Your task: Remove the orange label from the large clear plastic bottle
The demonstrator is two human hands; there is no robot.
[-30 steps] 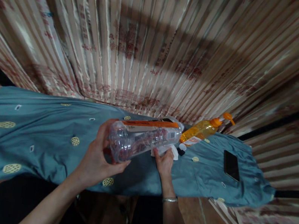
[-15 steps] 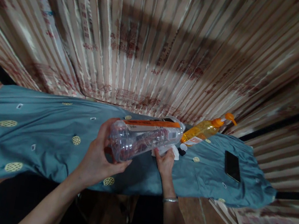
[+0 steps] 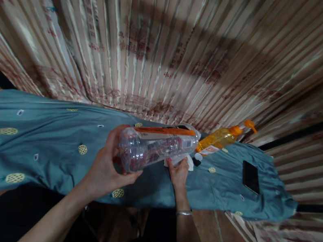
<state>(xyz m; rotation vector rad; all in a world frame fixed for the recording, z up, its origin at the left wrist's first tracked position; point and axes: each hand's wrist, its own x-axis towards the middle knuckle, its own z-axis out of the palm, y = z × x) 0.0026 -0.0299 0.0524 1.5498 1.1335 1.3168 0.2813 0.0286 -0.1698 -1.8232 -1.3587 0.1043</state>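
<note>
Nearest, bracelet (image 3: 184, 213) is circling R wrist. L hand (image 3: 105, 169) is opening wide round the near end of a big clear bottle (image 3: 157, 147), thumb & fingers wrapping it; bottle is slanting up and away to the R, over the teal cloth (image 3: 53, 140). R hand (image 3: 179, 173) is touching a white tissue (image 3: 189, 165) by bottle's lower side; can't tell if it's pinching or just pressing, b/c bottle is hiding some of it. Main risk: L hand is gripping one end only, so a hard push from R could twist bottle loose, esp. if plastic's slick. Tissue could prob. tear or bunch if rubbed hard. Small black-&-white item (image 3: 197, 160) is sitting just beside tissue, so a sideways R sweep might knock it. Beyond, orange pump bottle (image 3: 218, 141) is leaning near bottle's far end, so a swing could topple it. Phone (image 3: 251, 177) is lying well apart, far R; curtain (image 3: 163, 34) is hanging behind.
</note>
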